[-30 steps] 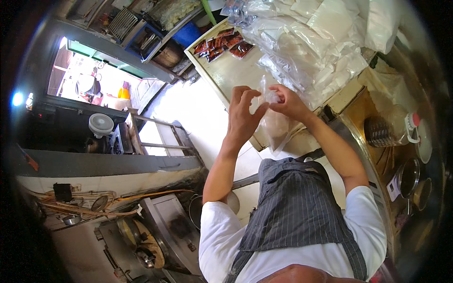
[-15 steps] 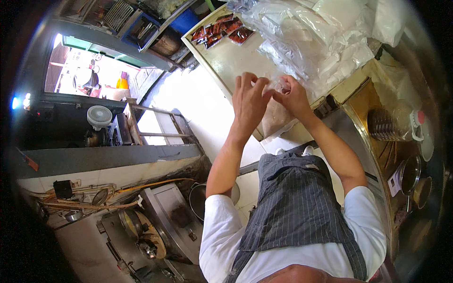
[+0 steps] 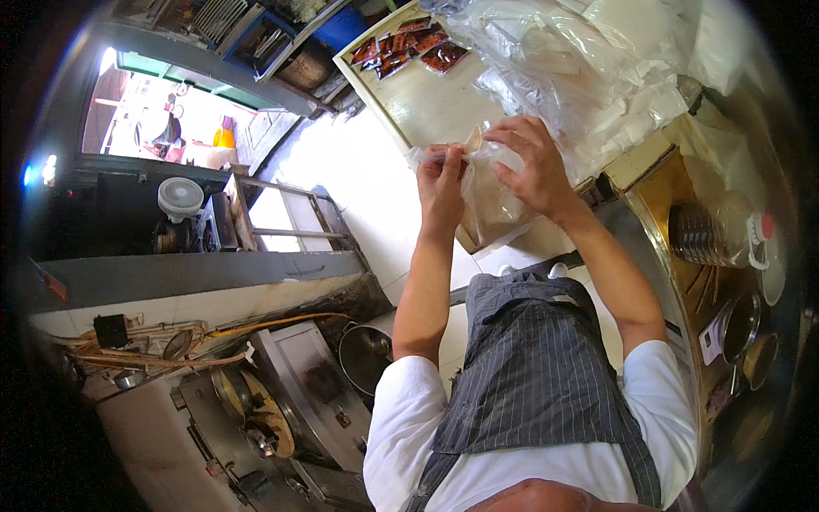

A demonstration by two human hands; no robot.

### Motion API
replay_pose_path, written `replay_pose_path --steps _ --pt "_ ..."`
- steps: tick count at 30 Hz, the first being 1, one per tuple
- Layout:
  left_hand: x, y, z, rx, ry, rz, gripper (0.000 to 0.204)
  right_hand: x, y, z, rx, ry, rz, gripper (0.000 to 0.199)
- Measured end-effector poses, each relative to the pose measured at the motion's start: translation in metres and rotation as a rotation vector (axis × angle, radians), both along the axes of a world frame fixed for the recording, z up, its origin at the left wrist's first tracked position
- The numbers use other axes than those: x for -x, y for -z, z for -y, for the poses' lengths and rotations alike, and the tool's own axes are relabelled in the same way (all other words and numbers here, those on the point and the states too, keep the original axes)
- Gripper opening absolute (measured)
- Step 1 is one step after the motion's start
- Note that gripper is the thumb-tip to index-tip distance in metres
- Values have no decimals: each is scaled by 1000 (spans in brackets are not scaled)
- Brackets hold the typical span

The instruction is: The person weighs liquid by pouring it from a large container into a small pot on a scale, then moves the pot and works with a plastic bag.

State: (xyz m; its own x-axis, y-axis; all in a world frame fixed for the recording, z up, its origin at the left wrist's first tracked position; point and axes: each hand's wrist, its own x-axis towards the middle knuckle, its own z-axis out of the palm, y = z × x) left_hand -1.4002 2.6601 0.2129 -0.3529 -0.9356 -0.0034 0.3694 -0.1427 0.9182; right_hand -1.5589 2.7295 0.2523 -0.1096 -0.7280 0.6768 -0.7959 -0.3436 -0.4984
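A clear plastic bag (image 3: 492, 205) hangs at the near corner of the cream-coloured table (image 3: 418, 115), its mouth up between my hands. What shows through it is pale; I cannot tell what, if anything, is inside. My left hand (image 3: 441, 189) is closed, with thumb and fingertips pinching the gathered film at the bag's left upper edge. My right hand (image 3: 539, 171) is at the bag's right side, thumb apart from its curved fingers, with loose film between them. Beyond both hands, several dark red sachets (image 3: 409, 47) lie on the table.
Heaped clear plastic bags (image 3: 589, 77) cover the table's right side. On the counter to my right stand a large clear jug with a red cap (image 3: 717, 230) and a pan (image 3: 740, 327). A stove with a wok (image 3: 247, 401) is at lower left, beside a big pot (image 3: 365, 358).
My left hand has turned and moved slightly down, still pinching film. My right hand has opened from a pinch and risen a little. The bag's mouth looks wider.
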Motion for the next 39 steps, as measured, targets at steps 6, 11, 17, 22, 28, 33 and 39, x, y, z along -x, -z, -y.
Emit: replay_pose_path --steps 6,11,17,22,28,33,39 --pt "-2 -15 -8 24 -68 -6 11 -1 -1 10 -141 -83 14 13" --pt "-13 -12 -22 592 -335 451 24 -9 -3 15 -144 -70 80 13" --pt "-9 -31 -32 1057 -433 715 15 -13 1 16 -72 -73 35 14" --pt "-5 -24 -21 1121 -317 793 14 -15 9 16 -67 -34 38 13" --pt "-11 -30 -6 1252 -81 933 15 -17 21 16 -75 -36 50 10" --pt "-12 -20 11 1384 26 1044 17 -17 26 21 -76 -94 67 9" --pt "-4 -1 23 1292 -109 875 19 -16 35 23 -111 -60 35 11"
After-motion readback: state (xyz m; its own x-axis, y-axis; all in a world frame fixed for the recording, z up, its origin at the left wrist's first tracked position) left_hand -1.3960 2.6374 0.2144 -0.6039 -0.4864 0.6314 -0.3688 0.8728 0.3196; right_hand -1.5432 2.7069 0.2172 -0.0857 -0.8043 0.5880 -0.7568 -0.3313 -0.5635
